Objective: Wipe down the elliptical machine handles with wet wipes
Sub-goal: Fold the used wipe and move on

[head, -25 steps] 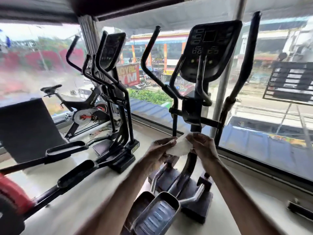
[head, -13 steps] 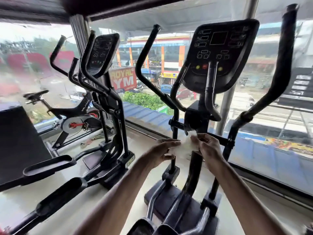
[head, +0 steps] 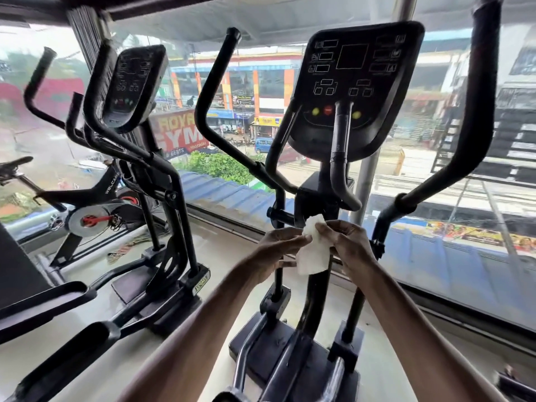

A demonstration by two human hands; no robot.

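A black elliptical machine stands right in front of me, its console (head: 355,82) at the top centre. Its long left handle (head: 214,103) curves up on the left and its long right handle (head: 475,111) rises on the right. A short inner grip (head: 339,158) hangs below the console. I hold a white wet wipe (head: 313,250) in front of the machine's centre post. My left hand (head: 275,250) pinches its left edge and my right hand (head: 351,248) pinches its top right. The wipe hangs partly unfolded and touches no handle.
A second elliptical (head: 133,91) stands to the left, its pedals (head: 52,300) reaching toward me. A spin bike (head: 87,204) sits at the far left by the window. A large glass window (head: 435,256) runs close behind the machines.
I have come closer to the machine, which now fills more of the view. The wipe has unfolded and hangs longer between my two hands.
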